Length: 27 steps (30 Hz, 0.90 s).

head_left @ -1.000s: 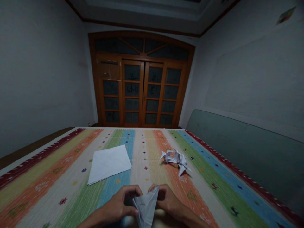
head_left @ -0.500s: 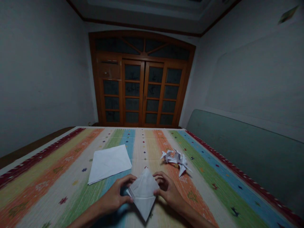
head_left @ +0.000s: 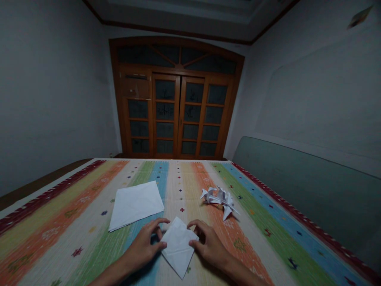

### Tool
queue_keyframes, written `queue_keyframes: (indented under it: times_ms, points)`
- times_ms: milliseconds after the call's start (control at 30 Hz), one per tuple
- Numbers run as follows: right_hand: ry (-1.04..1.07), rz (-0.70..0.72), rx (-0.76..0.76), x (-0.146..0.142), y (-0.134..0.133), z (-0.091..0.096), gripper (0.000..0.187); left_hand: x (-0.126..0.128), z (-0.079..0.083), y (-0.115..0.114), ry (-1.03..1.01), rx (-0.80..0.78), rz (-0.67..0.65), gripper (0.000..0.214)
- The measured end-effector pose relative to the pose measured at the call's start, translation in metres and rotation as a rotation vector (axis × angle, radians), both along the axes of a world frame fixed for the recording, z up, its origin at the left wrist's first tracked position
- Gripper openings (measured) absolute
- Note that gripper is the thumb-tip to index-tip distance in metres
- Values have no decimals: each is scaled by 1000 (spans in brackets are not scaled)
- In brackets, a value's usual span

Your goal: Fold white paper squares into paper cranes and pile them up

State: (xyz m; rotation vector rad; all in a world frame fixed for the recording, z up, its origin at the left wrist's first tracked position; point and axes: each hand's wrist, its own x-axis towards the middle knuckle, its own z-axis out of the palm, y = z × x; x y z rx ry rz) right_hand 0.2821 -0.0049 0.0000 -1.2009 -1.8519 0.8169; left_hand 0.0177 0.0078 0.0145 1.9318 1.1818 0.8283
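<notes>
A folded white paper piece [head_left: 178, 246], kite-shaped with creases, lies flat on the striped cloth right in front of me. My left hand [head_left: 144, 247] presses its left edge with curled fingertips. My right hand [head_left: 207, 245] pinches and holds down its right corner. A stack of flat white paper sheets [head_left: 135, 204] lies beyond my left hand. Finished white folded paper figures [head_left: 220, 199] sit in a small heap beyond my right hand.
The colourful striped cloth [head_left: 268, 234] covers the whole surface. A grey-green panel [head_left: 300, 186] runs along the right side below the wall. Wooden glazed doors [head_left: 177, 115] stand at the far end.
The folded paper was held up close to me between both hands; it has been lowered, turned and laid flat on the cloth, with both hands now pressing its edges.
</notes>
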Motion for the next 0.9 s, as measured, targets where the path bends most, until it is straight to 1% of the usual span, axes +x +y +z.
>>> queue_keyframes:
  times_ms: [133,267,367,500,600,667,767,833,900]
  points:
    - [-112,-56,68,0,-3,-2,27,0,3,-4,161,69,22,45]
    - [-156,-25,122,0,-5,-3,19,0,3,-6,241,99,1,30]
    - [-181,-11,169,0,-4,-5,16,-1,1,-7,266,155,-32,22]
    - [-213,-26,209,-1,-5,-9,17,-1,1,-10,340,228,-42,20]
    - [-241,-29,207,-3,-7,-8,17,2,-1,-15,408,366,-25,21]
    - [-251,-28,205,-3,-9,-6,18,5,-5,-19,426,474,-85,27]
    - [-266,-26,246,-4,-12,-3,23,11,-10,-26,419,556,-334,50]
    - [-279,-8,312,-4,-13,-2,25,14,-12,-29,432,527,-459,64]
    - [-290,37,386,-5,-14,-3,29,16,-11,-30,473,467,-518,76]
